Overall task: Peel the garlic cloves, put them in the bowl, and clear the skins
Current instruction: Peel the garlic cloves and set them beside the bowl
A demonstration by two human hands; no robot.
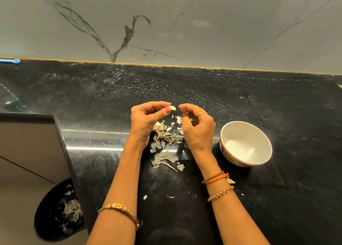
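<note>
Far left, a blue item (pixel 10 61) sits at the seam between wall and counter; can't tell what it is. The black counter (pixel 240 100) ends on the left in a hard edge that runs diagonally toward the camera. Below that edge is a black bin (pixel 59 209) with skins in it, partly tucked under the overhang. Left hand (pixel 146 120) is raised over mid-counter, thumb and forefinger pinching a pale garlic clove (pixel 172 108); gold bangle (pixel 120 210) on that forearm. Skins pile (pixel 164 137) is on the counter under and between the two hands, trailing toward the camera, plus a few stray flakes (pixel 145 197) nearer the front. Right hand (pixel 198 128) has fingers curled, index tip just beside the clove; can't tell whether it pinches a scrap of skin or nothing. Orange thread band (pixel 215 178) and bead bracelet (pixel 221 193) on the right wrist. Bowl (pixel 246 131) stands upright just right of the right hand, white inside; the pattern on its outer wall is too small to make out. A wide strip of counter runs from the hands back to the grey veined backsplash (pixel 166 22), with a thin orange line along that seam, and more counter right of the bowl.
</note>
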